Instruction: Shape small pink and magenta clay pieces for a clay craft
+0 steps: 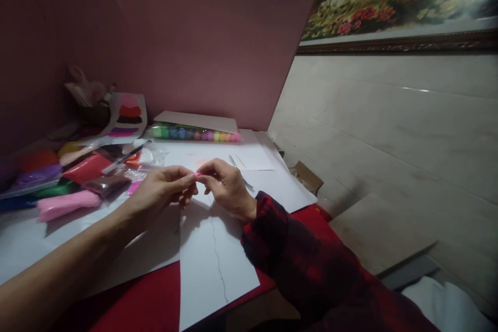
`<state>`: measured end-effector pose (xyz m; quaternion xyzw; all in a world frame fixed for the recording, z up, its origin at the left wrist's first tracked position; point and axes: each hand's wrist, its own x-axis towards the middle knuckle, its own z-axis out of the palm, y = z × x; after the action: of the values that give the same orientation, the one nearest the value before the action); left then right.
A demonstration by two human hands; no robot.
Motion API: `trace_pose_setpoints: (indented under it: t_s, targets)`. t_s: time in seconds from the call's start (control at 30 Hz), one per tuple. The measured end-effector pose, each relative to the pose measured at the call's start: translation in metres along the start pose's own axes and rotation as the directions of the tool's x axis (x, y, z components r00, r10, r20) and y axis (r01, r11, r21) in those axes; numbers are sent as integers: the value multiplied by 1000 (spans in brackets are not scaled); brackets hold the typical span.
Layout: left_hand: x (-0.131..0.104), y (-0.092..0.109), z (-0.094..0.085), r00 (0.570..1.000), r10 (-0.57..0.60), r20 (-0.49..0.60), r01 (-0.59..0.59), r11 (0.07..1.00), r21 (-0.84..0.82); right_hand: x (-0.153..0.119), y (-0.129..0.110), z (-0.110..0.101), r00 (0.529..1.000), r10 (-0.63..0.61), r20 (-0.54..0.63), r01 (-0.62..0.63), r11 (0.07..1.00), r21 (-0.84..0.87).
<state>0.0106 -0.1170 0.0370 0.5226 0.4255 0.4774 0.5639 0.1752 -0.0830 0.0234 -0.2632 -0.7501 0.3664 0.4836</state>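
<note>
Between the fingertips of both hands is a small piece of pink modelling clay (197,175). My left hand (171,182) pinches it from the left, thumb and forefinger together. From the right, my right hand (223,184) pinches the same piece, its other fingers curled. Both hands are above a white sheet of paper (218,280) that bears a wavy pencil-like line. Another bit of bright pink clay (134,187) lies just left of my left wrist, partly hidden by it.
Several coloured clay packets, among them a pink one (69,204) and a red one (87,167), crowd the left. A clear pack of coloured balls (196,133) stands at the back under a white sheet. Scissors (246,180) lie beyond my right hand. A cardboard box (307,177) sits past the right edge.
</note>
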Motion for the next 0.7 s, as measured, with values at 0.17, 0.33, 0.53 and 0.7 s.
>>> trace_pose_setpoints:
  t_s: [0.17, 0.33, 0.53, 0.7]
  targets:
    - [1, -4, -3, 977, 193, -94, -168, 960, 225, 5, 1, 2, 969, 229, 97, -248, 901, 355]
    - [1, -2, -3, 981, 160, -114, -132, 966, 220, 1, 4, 3, 993, 107, 51, -115, 969, 220]
    - [0, 0, 0, 993, 114, -41, -104, 977, 185, -3, 0, -1, 975, -223, -5, 217, 954, -208]
    - [1, 0, 0, 987, 149, -55, -137, 975, 176, -1, -2, -2, 999, -44, -19, 41, 990, -136]
